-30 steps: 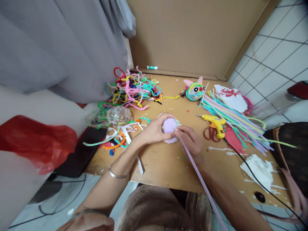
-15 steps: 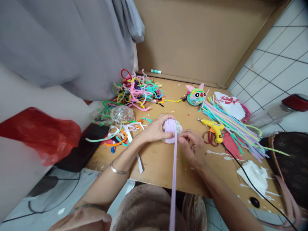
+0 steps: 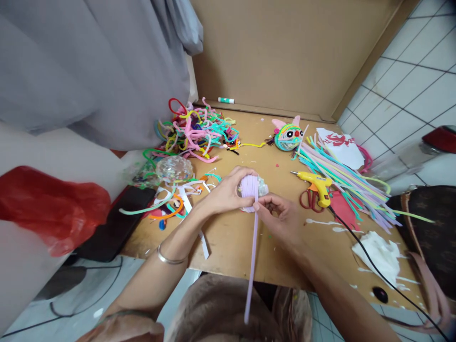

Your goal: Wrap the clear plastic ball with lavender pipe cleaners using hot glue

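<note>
A clear, bumpy ball (image 3: 262,186) sits low over the table, its left side covered with rows of lilac pipe cleaner. My left hand (image 3: 231,191) grips it from the left, thumb in front and fingers over the top. From the wrapped rows a loose lilac pipe cleaner (image 3: 252,261) hangs toward my lap. My right hand (image 3: 280,214) pinches that strand between thumb and forefinger, close against the ball's lower front. The ball's back and underside are hidden.
A tangle of pipe cleaners (image 3: 199,130) and another clear ball (image 3: 174,168) lie left. Rightward are a decorated ball (image 3: 288,137), straight pipe cleaners (image 3: 342,175), a yellow glue gun (image 3: 317,185) with a trailing cord, scissors (image 3: 309,200) and a crumpled tissue (image 3: 377,256).
My right hand has moved left to the ball and now pinches the lilac strand. The strand's lower end has swung slightly left and its tip now shows. The view has shifted a little.
</note>
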